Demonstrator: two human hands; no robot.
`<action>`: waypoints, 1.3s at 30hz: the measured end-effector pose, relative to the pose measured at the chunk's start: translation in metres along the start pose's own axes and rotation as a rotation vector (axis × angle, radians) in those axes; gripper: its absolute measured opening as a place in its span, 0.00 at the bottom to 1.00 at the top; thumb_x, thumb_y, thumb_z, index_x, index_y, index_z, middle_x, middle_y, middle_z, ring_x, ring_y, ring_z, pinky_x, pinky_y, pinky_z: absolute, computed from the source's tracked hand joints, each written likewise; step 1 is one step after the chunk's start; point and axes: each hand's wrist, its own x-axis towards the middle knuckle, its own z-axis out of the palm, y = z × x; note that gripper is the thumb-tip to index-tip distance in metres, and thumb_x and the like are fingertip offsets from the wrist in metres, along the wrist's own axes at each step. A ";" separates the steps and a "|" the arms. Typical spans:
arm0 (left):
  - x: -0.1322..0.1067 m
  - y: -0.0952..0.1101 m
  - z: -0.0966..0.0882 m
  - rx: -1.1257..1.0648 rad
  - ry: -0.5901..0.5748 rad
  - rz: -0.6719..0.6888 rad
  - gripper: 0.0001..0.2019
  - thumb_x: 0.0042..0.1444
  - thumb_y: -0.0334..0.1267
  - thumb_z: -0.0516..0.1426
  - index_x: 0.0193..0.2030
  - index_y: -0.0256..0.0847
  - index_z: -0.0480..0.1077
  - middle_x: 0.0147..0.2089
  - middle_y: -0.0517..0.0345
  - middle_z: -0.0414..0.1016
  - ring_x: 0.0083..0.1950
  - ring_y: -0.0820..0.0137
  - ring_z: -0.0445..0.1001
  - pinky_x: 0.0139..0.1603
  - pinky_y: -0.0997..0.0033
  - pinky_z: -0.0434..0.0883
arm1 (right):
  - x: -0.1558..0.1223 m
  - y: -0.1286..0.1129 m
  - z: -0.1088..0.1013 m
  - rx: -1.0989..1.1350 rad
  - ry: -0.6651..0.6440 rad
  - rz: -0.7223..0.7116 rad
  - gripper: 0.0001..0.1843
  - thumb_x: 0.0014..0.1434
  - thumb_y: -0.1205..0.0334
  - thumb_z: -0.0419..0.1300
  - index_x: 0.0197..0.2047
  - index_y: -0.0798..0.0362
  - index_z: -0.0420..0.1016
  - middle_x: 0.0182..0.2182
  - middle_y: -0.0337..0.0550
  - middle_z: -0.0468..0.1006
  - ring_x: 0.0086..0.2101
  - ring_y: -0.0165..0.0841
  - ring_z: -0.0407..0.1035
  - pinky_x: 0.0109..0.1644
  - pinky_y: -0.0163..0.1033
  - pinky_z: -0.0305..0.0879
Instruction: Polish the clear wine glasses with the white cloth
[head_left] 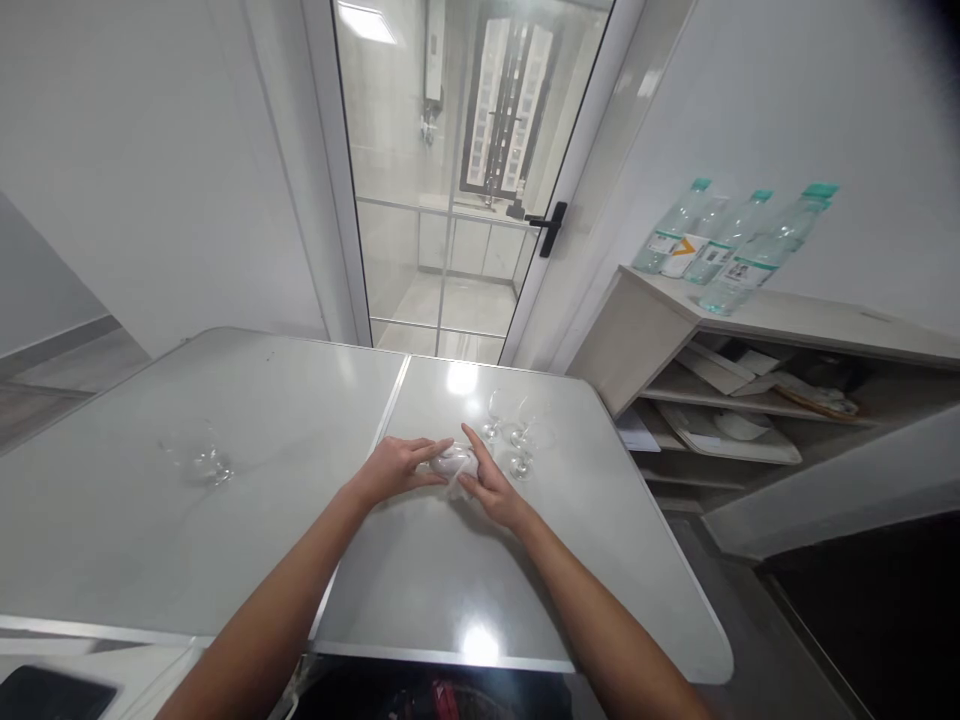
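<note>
Grip: left hand point(401, 467) and right hand point(496, 491) cupped snugly round white tissue point(456, 462) over the table point(420, 600) — maybe a glass inside, looks mid-wipe
Near glasses point(520, 466): beside right hand, done or waiting — can't tell
Far glassware point(216, 469): off left, same deal

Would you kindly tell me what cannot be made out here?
In the head view:
- White cloth or tissue: anything inside, hidden by the left hand and right hand.
- Bottle labels: print too small.
- Black object: cut off at bottom-left corner.
- Glasses: rims too faint.
</note>
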 end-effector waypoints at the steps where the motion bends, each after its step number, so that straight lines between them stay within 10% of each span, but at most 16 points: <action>1: 0.000 0.000 -0.001 -0.012 -0.007 -0.024 0.26 0.56 0.53 0.68 0.62 0.54 0.77 0.40 0.54 0.83 0.30 0.71 0.72 0.32 0.75 0.62 | 0.001 0.000 0.000 -0.026 0.008 -0.009 0.46 0.64 0.46 0.65 0.78 0.47 0.51 0.63 0.52 0.72 0.62 0.47 0.67 0.71 0.53 0.56; 15: 0.011 0.023 -0.013 -0.687 -0.213 -0.482 0.32 0.53 0.49 0.70 0.62 0.37 0.77 0.23 0.62 0.72 0.21 0.78 0.57 0.23 0.74 0.61 | -0.004 0.005 -0.001 -0.326 0.100 -0.142 0.30 0.63 0.62 0.61 0.68 0.46 0.66 0.56 0.51 0.75 0.50 0.46 0.72 0.58 0.52 0.68; 20: 0.011 0.021 -0.014 -0.760 -0.311 -0.514 0.32 0.55 0.51 0.68 0.61 0.32 0.77 0.32 0.49 0.81 0.21 0.75 0.65 0.23 0.72 0.63 | -0.005 0.007 0.004 -0.230 0.156 -0.118 0.28 0.61 0.61 0.64 0.64 0.46 0.68 0.49 0.48 0.77 0.43 0.42 0.73 0.51 0.48 0.69; 30: 0.010 0.017 0.011 -0.216 0.287 -0.150 0.12 0.62 0.43 0.64 0.50 0.44 0.75 0.41 0.53 0.77 0.39 0.66 0.74 0.43 0.65 0.72 | 0.004 0.013 0.007 0.226 0.555 0.051 0.36 0.60 0.46 0.69 0.64 0.46 0.61 0.32 0.37 0.76 0.30 0.35 0.70 0.36 0.39 0.70; 39: 0.001 0.012 0.022 -0.191 0.376 0.026 0.05 0.66 0.38 0.57 0.40 0.44 0.63 0.38 0.55 0.64 0.34 0.66 0.62 0.35 0.65 0.62 | 0.007 0.017 0.009 0.289 0.562 0.084 0.38 0.58 0.42 0.70 0.65 0.45 0.62 0.28 0.33 0.73 0.26 0.31 0.66 0.32 0.35 0.67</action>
